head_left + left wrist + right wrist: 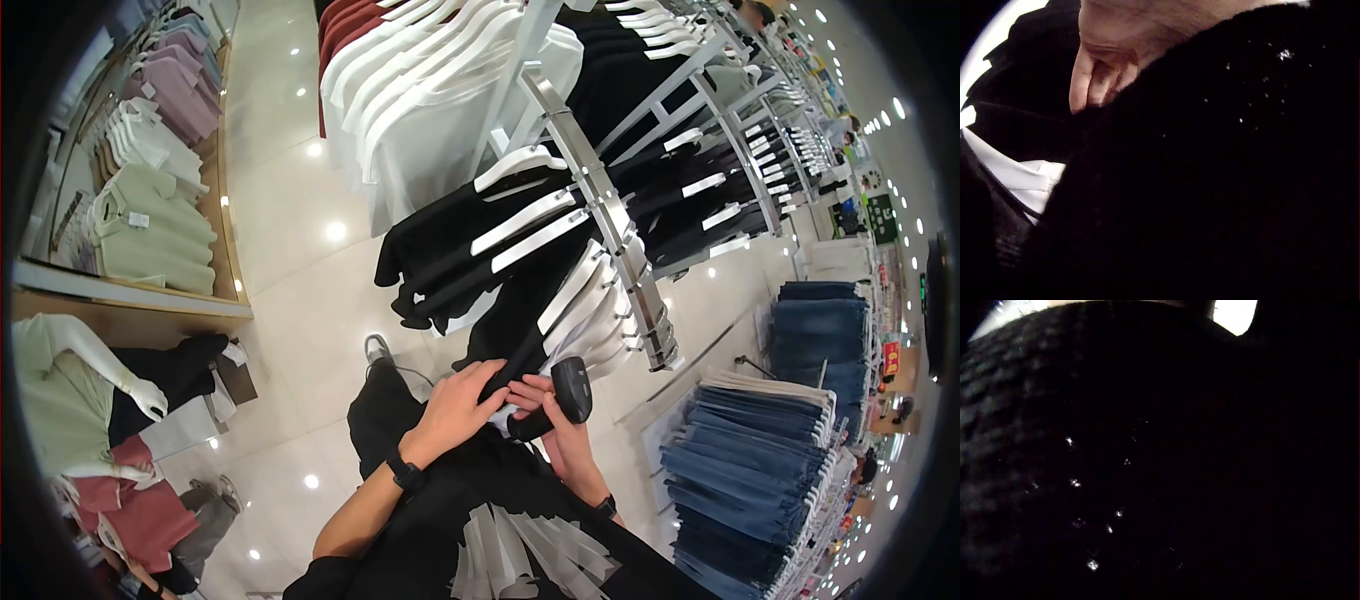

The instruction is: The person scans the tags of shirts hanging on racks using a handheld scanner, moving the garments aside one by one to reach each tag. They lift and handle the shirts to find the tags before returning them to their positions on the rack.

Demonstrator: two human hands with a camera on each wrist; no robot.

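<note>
My left hand (455,412), with a black band at the wrist, grips the edge of a black garment (512,335) hanging from the rack. In the left wrist view, the fingers (1100,81) curl into dark cloth. Beside it, my right hand (565,435) holds a black handheld device (572,388) with a rounded head and a darker handle. Its fingertips come close to the left fingers at the garment. Dark fabric fills nearly all of the right wrist view, hiding that hand's work.
A metal rail (600,195) carries black garments on white hangers (580,290). White tops (430,130) hang behind it. Blue jeans (740,460) hang at the right. At left stand shelved tops (155,225) and a mannequin (95,365). Pale tiles (300,280) cover the floor.
</note>
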